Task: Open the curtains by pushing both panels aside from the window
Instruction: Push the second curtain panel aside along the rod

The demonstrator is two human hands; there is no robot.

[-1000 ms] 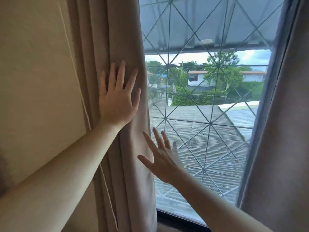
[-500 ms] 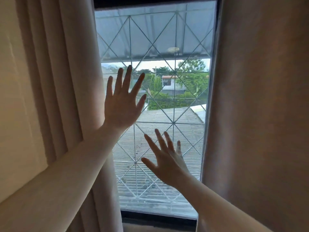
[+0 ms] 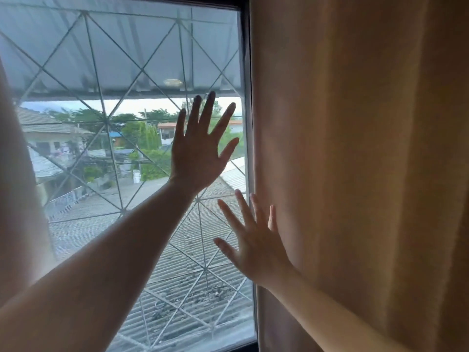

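Note:
The right curtain panel (image 3: 355, 161), beige and hanging straight, covers the right half of the view, its inner edge running down beside the window frame. My right hand (image 3: 256, 245) is flat with fingers spread, its outer fingers against that inner edge. My left hand (image 3: 200, 146) is raised higher, fingers spread, in front of the window glass (image 3: 114, 59) just left of the panel's edge, touching no cloth. A strip of the left curtain panel (image 3: 17, 212) shows at the far left edge, pushed aside.
The window has a white diamond-pattern grille (image 3: 121, 212) and a dark frame (image 3: 245, 47). Outside lie a corrugated roof, houses and trees.
The view has swung right from the left panel to the right one. Both hands have moved right: the left left the left panel, the right reached the right panel's edge.

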